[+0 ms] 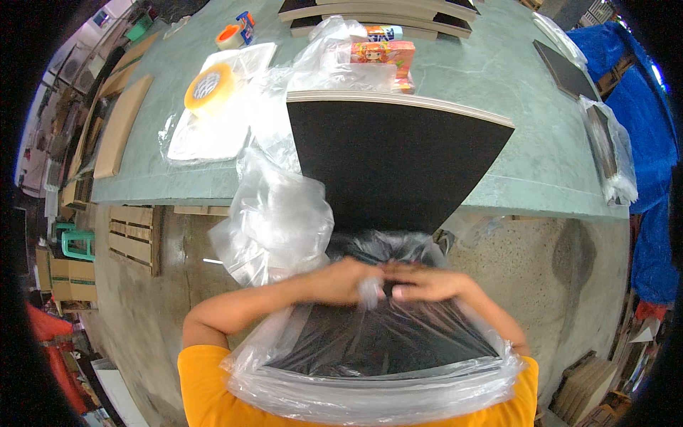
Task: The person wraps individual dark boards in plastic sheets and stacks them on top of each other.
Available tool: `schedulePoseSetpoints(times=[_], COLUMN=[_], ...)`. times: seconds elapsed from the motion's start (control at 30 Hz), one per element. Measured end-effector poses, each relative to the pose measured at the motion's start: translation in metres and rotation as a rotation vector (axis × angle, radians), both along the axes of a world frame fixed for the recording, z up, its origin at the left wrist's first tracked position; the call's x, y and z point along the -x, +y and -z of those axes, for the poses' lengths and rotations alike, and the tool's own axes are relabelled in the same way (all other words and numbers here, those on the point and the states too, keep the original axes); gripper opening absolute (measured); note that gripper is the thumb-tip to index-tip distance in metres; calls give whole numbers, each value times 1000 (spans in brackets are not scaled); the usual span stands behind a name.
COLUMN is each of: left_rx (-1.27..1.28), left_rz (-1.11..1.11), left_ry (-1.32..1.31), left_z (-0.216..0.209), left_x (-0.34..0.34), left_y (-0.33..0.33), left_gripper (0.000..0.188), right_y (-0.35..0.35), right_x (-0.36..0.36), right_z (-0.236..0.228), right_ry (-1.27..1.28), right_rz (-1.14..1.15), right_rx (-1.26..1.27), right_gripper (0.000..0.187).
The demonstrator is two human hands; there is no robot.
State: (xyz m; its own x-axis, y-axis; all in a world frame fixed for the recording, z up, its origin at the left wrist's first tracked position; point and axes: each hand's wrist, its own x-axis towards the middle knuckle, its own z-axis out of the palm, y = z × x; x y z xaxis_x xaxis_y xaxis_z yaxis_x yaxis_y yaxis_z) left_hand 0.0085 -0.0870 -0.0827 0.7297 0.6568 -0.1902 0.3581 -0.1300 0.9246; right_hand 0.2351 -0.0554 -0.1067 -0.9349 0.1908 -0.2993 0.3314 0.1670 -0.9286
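A stack of black boards (391, 156) with pale edges leans over the table's front edge toward me. Its lower part is inside a clear plastic bag (377, 398), which lies across my lap and chest. My left hand (348, 282) is closed on a bunched bit of the plastic over the black surface. Just beside it, almost touching, my right hand (427, 283) lies on the bag with its fingers pointing left. Motion blurs both hands, and the right fingertips are hard to make out. Crumpled clear plastic (277, 220) hangs left of the boards.
On the green table (469, 78) lie a yellow tape roll (208, 89) on white plastic sheets, an orange tape dispenser (231, 35), a pink-orange box (384, 53) and more stacked boards (384, 16). A wooden pallet (134, 233) and a blue tarp (644, 128) are around it.
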Motion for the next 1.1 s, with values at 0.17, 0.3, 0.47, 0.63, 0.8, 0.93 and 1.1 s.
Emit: schedulePoseSetpoints(times=[0.17,0.3,0.47,0.63,0.8,0.93,1.1], left_rx=[-41,-368,-277,-409,-111,-234,-334], left_rz=[-330,-523,-695,-601,-527,-811,-766], left_ry=[-11,-143,-301,-312,-220,-201,-93], left_z=[107,-5,-71,-56,-68,-101,-99], left_x=[22,-19,-1,-2,-2,25,17], left_y=[34,73,103,95,96,96,80], left_gripper=[18,20,43,26,14,14,15], right_y=[24,42,52,46,43,53,44], right_x=[-20,35,27,22,31,-9,3], right_z=[71,-13,-51,-58,-69,-61,-63], right_ry=[-387,-7,256,340,280,270,348], right_rz=[231,413,421,419,642,473,634], right_rx=[-26,13,150,257,246,315,362], right_gripper=[65,46,22,22,24,26,31])
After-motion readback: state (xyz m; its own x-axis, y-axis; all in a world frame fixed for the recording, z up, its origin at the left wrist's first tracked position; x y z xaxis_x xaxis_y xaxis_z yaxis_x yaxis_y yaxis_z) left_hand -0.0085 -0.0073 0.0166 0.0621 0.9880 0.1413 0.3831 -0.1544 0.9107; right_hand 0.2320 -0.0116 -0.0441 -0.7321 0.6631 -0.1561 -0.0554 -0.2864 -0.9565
